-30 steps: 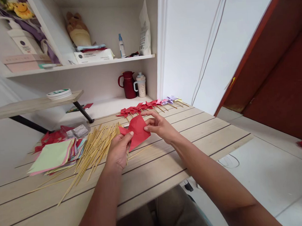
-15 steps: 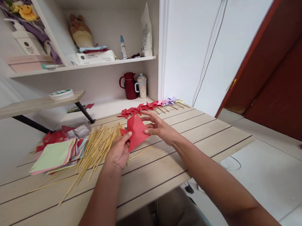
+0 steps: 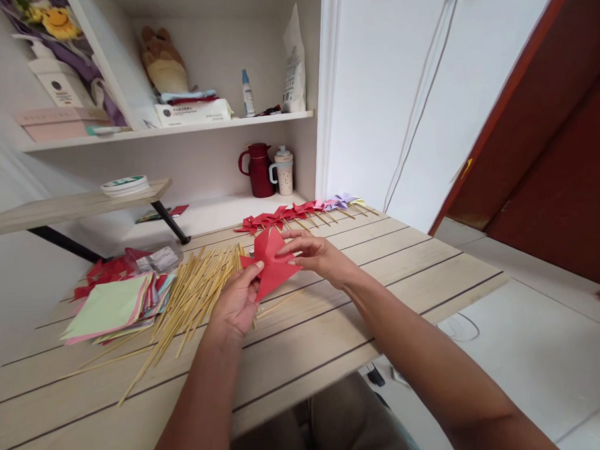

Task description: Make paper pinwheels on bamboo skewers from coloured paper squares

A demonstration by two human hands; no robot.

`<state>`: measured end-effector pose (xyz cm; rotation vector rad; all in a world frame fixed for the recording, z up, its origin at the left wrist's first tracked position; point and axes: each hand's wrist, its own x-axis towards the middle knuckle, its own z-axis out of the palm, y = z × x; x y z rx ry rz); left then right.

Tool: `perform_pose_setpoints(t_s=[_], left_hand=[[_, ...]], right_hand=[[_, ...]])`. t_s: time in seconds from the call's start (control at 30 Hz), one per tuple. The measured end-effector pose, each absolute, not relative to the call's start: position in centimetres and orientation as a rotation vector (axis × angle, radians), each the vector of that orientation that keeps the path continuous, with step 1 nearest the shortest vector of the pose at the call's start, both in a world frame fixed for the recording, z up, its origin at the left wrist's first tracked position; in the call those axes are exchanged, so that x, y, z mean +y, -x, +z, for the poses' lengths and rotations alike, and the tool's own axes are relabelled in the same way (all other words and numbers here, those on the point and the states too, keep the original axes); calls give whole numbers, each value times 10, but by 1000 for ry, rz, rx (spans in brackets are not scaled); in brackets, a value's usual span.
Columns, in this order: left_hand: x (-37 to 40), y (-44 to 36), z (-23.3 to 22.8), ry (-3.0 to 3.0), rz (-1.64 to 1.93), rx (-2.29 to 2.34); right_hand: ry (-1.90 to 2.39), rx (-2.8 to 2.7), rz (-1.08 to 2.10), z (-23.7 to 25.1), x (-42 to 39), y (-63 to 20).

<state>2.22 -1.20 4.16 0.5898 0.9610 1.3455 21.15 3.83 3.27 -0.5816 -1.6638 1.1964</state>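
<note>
A red paper pinwheel (image 3: pixel 270 261) with pointed, folded blades is held up over the table between my hands. My left hand (image 3: pixel 238 297) grips its lower left side, thumb on the front face and fingers behind. From the right, my right hand (image 3: pixel 318 257) has its thumb and fingers around the right-hand blade. Just left of the pinwheel lies a loose heap of thin wooden sticks (image 3: pixel 193 292). Behind it, a row of finished-looking pinwheels on sticks (image 3: pixel 280 217), red, pink, purple and yellow, lies along the back of the table.
A stack of coloured paper squares (image 3: pixel 107 310) lies left of the sticks, with red folded paper (image 3: pixel 100 273) and a clear plastic packet (image 3: pixel 159 259) behind. A small raised shelf (image 3: pixel 75 207) stands over the back left. A red jug (image 3: pixel 260 173) and a cup (image 3: pixel 284 172) stand behind.
My right fingers have moved onto the right side of the pinwheel, and its right-hand blade now spreads out in a point. My left hand keeps its hold.
</note>
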Motion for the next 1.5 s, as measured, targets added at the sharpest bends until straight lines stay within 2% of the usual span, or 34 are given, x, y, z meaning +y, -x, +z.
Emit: perform_pose_setpoints(t_s=[0.33, 0.53, 1.5], left_hand=[[-12, -24, 39, -628, 1359, 991], [-12, -25, 31, -748, 1350, 931], [-11, -21, 35, -652, 1366, 910]], right_hand=[[581, -1630, 1311, 36, 33, -211], [572, -1689, 1210, 35, 32, -209], [524, -1728, 1314, 37, 33, -213]])
